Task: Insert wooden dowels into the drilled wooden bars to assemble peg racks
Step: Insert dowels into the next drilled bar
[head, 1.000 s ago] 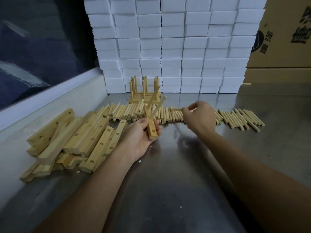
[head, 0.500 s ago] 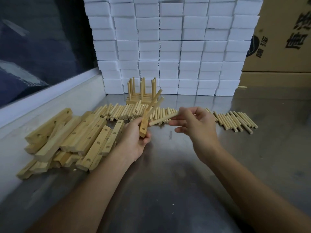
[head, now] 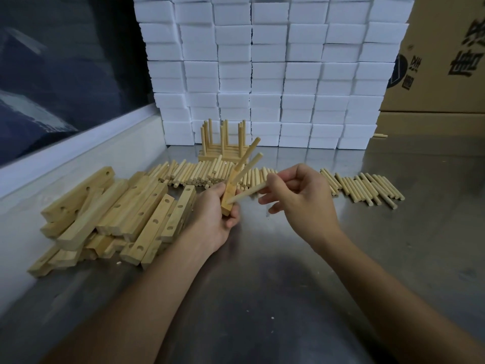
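Observation:
My left hand (head: 214, 219) grips a drilled wooden bar (head: 228, 197) held nearly upright, with two dowels (head: 249, 160) sticking out of it up and to the right. My right hand (head: 299, 200) pinches a third dowel (head: 246, 193) between thumb and fingers; its left tip sits at the bar's lower part, by my left thumb. A row of loose dowels (head: 199, 173) lies across the steel table behind my hands, continuing on the right as more loose dowels (head: 367, 186). Several drilled bars (head: 136, 214) are piled at the left.
Finished peg racks (head: 223, 145) are stacked at the back, in front of a wall of white foam blocks (head: 267, 74). Cardboard boxes (head: 443, 64) stand at the back right. A raised ledge (head: 78, 151) runs along the table's left side. One stray dowel (head: 380, 135) lies near the boxes.
My right hand picked a dowel from the row and brought it left and toward me, to the bar. My left hand turned the bar slightly and kept hold of it.

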